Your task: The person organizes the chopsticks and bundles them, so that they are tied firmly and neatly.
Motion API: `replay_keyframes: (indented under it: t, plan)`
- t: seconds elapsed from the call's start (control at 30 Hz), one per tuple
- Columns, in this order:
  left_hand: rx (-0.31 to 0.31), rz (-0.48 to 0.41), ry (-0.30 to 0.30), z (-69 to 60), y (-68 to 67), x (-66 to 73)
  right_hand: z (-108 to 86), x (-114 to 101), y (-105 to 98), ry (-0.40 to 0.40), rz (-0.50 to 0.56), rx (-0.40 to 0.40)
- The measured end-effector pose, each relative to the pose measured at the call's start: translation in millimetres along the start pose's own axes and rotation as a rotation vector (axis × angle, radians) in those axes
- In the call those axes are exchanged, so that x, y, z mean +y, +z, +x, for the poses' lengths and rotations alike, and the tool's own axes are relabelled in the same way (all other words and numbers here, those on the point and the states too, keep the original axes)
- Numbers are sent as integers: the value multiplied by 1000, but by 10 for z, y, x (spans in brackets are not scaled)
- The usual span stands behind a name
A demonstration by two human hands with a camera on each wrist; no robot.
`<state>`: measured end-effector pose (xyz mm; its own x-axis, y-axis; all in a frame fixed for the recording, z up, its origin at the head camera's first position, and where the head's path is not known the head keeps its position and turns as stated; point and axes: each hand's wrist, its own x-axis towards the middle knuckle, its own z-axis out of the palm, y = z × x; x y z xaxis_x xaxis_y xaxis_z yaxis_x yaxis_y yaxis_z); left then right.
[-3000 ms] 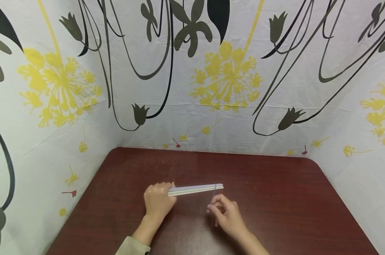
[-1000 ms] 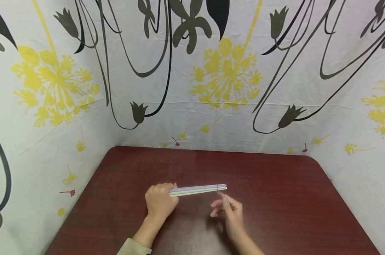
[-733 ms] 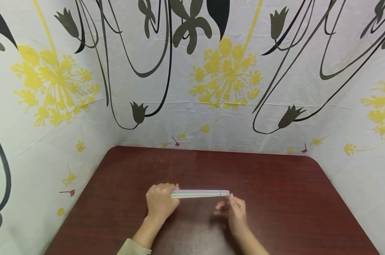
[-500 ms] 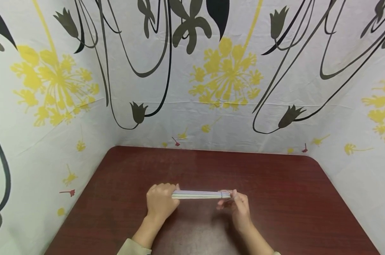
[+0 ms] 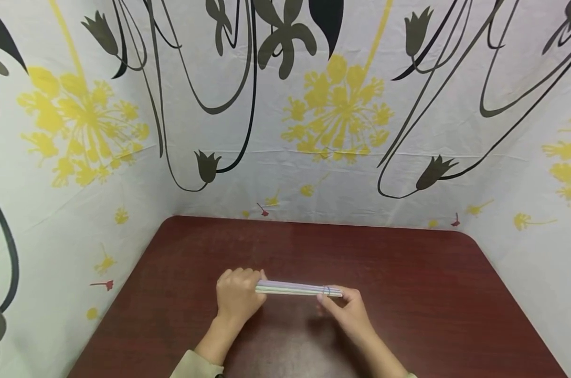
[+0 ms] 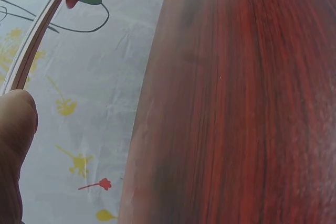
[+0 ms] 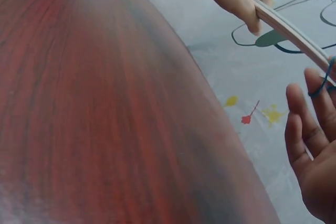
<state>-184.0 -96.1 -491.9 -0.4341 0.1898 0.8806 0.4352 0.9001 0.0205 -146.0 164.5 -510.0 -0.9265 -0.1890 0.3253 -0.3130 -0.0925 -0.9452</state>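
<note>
A bundle of thin pastel sticks (image 5: 290,288) spans the space between both hands above the table. My left hand (image 5: 238,294) grips its left end, fingers curled round it. Near the right end a thin blue rubber band (image 5: 327,290) circles the sticks. My right hand (image 5: 351,312) holds the band there, thumb in front and index finger at the tip of the bundle. In the right wrist view, a loop of the band (image 7: 326,80) runs from the sticks onto a finger of the right hand (image 7: 320,156); its other fingers are spread.
A dark red wood-grain table (image 5: 408,294) lies below the hands. White cloth with a flower print (image 5: 266,131) hangs behind and along both sides of it. The table's far edge stands well beyond the bundle.
The right hand, earlier pulling the band down from the sticks, has risen and moved right to the bundle's end, its thumb now back in front. The bundle's right end has dipped; the left hand still grips.
</note>
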Motion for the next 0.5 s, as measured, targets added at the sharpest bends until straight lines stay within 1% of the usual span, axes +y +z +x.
replay_keyframes:
  t: [0.1, 0.3, 0.37, 0.43, 0.47, 0.5]
  plan:
    - [0, 7, -15, -10, 6, -10, -27, 35, -1, 3, 44, 26]
    - [-39, -13, -93, -53, 16, -36, -60, 44, 81, 31, 100, 177]
    - [-42, -14, -109, -57, 19, -52, -70, 48, 106, 46, 88, 210]
    - [-40, -17, -120, -56, 22, -66, -89, 54, 125, 48, 58, 213]
    - [-41, -17, -124, -56, 23, -72, -96, 63, 130, 36, 31, 203]
    - [-46, -16, -125, -52, 21, -77, -104, 73, 135, -3, -5, 185]
